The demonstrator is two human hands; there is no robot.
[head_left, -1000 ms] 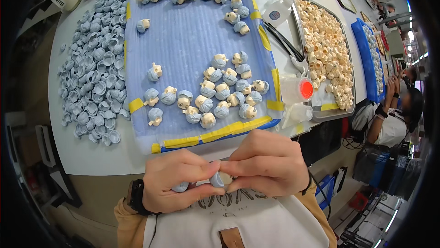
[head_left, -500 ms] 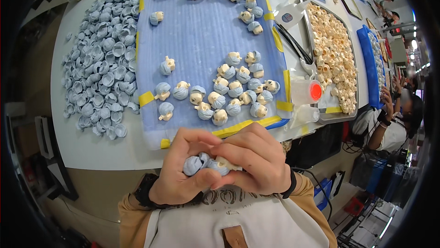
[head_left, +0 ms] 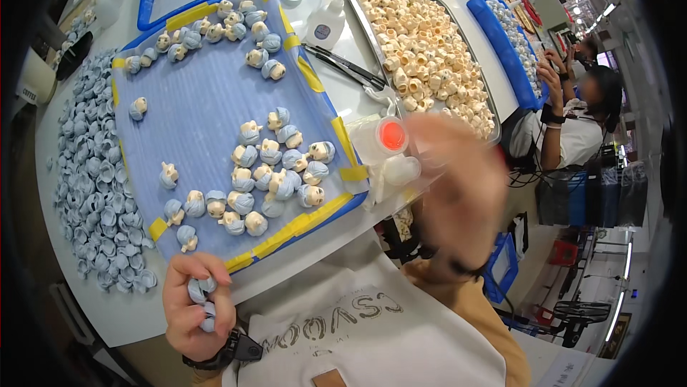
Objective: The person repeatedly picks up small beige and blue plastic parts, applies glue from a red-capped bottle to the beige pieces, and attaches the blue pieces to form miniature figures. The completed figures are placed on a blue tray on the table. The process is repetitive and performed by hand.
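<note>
At the near left corner of the lined tray, my left hand [head_left: 197, 308] is closed around small blue-grey hair shells [head_left: 202, 288], partly hidden by the fingers. My right hand [head_left: 461, 194] is a motion smear beside the clear cups, just short of the metal tray [head_left: 495, 111] of cream doll-head pieces [head_left: 422, 47]; its fingers and any content cannot be made out. On the blue tray's lining [head_left: 193, 111], edged with yellow tape, sit several doll heads [head_left: 243, 202] with blue-grey hair, clustered at the near right and along the far edge.
A large heap of blue-grey shells [head_left: 96, 187] covers the table's left side. Black tweezers [head_left: 343, 65], a white squeeze bottle [head_left: 327, 23] and a cup with a red-orange centre [head_left: 392, 135] stand between the trays. Another person [head_left: 572, 115] works at the right by a blue bin [head_left: 507, 51].
My hands have separated: the left went left with blue-grey shells, the right swung rightward toward the metal tray. The cream piece no longer shows between them. The whole view has turned.
</note>
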